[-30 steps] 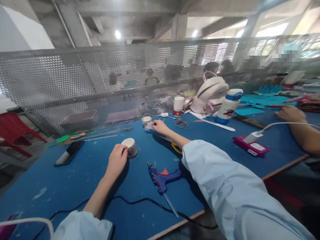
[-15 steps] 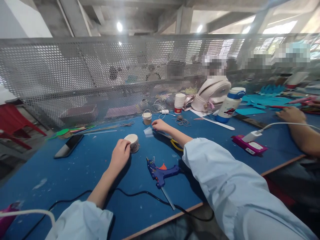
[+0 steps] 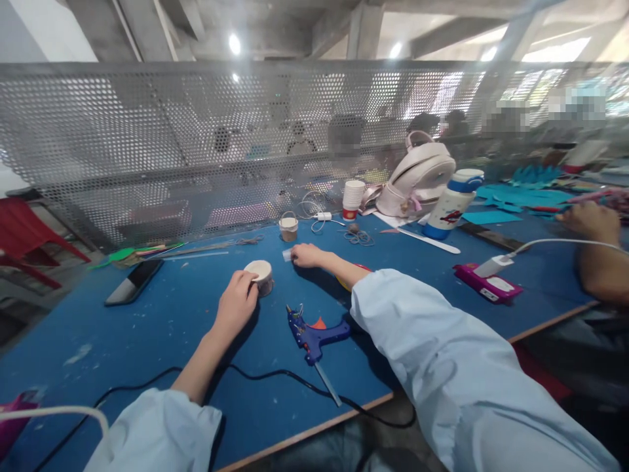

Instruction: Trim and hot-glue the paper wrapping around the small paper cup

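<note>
My left hand (image 3: 239, 298) curls its fingers around the side of a short white-topped cup (image 3: 259, 270) that rests on the table. Farther off, my right hand (image 3: 307, 255) reaches low over the table with its fingers closed at a small clear plastic piece (image 3: 287, 255), most of which they cover. A second small cup (image 3: 289, 229), brown with a white top and a thin loop above it, stands just beyond that hand. A blue glue gun (image 3: 314, 337) with an orange trigger lies between my arms, a glue stick poking out of its back. Yellow-and-red handles show partly under my right forearm.
A phone (image 3: 134, 282) lies at left. A black cord (image 3: 275, 377) crosses the front. Behind are stacked paper cups (image 3: 352, 200), twine (image 3: 358, 237), a backpack (image 3: 417, 177) and a bottle (image 3: 449, 206). At right are a purple power strip (image 3: 486, 283) and another person's hand (image 3: 590, 223).
My right hand has come down and slightly nearer, over the clear plastic piece, covering more of it. My left hand stays on the white-topped cup. The view has tilted slightly.
</note>
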